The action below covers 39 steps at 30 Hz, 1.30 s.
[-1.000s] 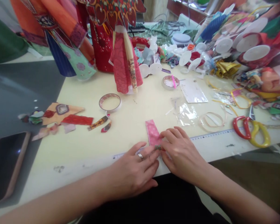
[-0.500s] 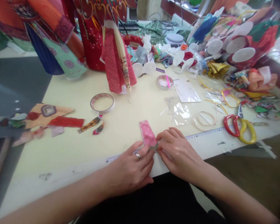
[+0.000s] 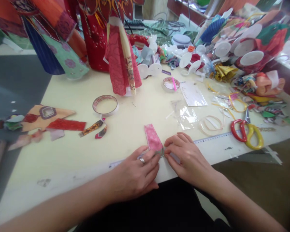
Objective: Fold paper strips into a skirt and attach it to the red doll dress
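A pink patterned strip of fabric [image 3: 153,137], with a beaded trim down its left edge and a greenish band at its lower end, lies at the table's near edge. My left hand [image 3: 141,170], wearing a ring, is closed with its fingertips pressed on the lower end of this strip. At the strip's lower right corner, my right hand [image 3: 181,153] pinches the edge of the greenish band between thumb and fingers. Beneath both hands runs a clear ruler [image 3: 212,138], partly covered by them.
Scissors [image 3: 246,133] with red and yellow handles lie at right. A tape roll [image 3: 105,105], fabric scraps [image 3: 67,124] and a clear plastic bag [image 3: 187,117] lie beyond my hands. Dressed figures [image 3: 122,61] stand at the back left; piled materials [image 3: 251,48] fill the back right.
My right hand has shifted slightly to the right, showing more of the greenish band. My left hand stays on the strip. The view has moved a little.
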Available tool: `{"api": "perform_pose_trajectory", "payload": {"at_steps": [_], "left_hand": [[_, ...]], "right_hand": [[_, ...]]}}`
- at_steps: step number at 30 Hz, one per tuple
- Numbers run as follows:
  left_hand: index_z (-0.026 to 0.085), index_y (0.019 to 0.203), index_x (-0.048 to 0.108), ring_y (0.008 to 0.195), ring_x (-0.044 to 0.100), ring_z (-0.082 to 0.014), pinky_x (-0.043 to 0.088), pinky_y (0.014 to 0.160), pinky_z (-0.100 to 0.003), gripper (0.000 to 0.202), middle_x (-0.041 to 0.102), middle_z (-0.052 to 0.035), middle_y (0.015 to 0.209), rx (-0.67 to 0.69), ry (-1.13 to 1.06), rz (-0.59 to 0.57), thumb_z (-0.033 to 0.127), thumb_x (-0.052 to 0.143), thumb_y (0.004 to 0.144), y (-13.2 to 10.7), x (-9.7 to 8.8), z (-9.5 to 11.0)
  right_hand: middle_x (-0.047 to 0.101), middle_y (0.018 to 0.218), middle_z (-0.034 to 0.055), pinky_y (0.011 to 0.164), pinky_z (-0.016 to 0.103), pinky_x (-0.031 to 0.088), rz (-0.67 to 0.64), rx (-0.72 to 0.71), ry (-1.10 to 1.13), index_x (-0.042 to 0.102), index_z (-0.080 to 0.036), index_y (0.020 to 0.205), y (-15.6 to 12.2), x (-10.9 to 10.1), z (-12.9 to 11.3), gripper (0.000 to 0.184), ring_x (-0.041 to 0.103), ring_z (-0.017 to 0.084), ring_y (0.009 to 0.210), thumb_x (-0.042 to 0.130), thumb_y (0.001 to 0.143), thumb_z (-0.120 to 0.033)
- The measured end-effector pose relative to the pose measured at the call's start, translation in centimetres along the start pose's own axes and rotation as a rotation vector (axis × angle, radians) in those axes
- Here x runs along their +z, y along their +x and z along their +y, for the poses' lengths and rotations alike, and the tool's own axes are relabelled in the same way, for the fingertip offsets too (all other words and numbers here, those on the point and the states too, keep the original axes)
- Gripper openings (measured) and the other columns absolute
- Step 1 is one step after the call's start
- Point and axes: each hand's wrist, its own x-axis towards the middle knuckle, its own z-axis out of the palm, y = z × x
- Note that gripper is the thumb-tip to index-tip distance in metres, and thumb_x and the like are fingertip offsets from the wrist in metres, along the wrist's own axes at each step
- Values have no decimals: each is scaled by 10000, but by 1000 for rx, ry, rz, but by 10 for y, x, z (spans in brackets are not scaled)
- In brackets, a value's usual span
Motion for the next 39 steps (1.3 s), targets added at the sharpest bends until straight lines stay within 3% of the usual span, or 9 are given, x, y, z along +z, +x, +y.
{"api": "perform_pose_trajectory", "payload": {"at_steps": [8,19,39], "left_hand": [[71,1052,618,1124,516,-291,352,999,-466,329,615,-149,1188,-7,-14,6,330,491,894,0,0,1],[67,1070,609,1122,508,-293,344,1003,-466,341,612,-141,1194,-13,-43,-26,335,492,894,0,0,0],[74,1074,610,1115,518,-284,355,995,-465,330,617,-147,1182,-11,-45,-7,324,492,892,-1,2,-1]], "right_hand": [[565,842,68,785,383,409,57,12,42,595,-163,758,-4,-1,6,153,489,200,829,480,847,-115],[560,865,52,932,438,359,128,-17,87,600,-170,843,-17,9,7,112,497,184,843,506,843,-109],[548,863,56,919,433,373,108,-18,76,591,-167,776,-9,11,3,133,489,186,847,485,830,-107]]}}
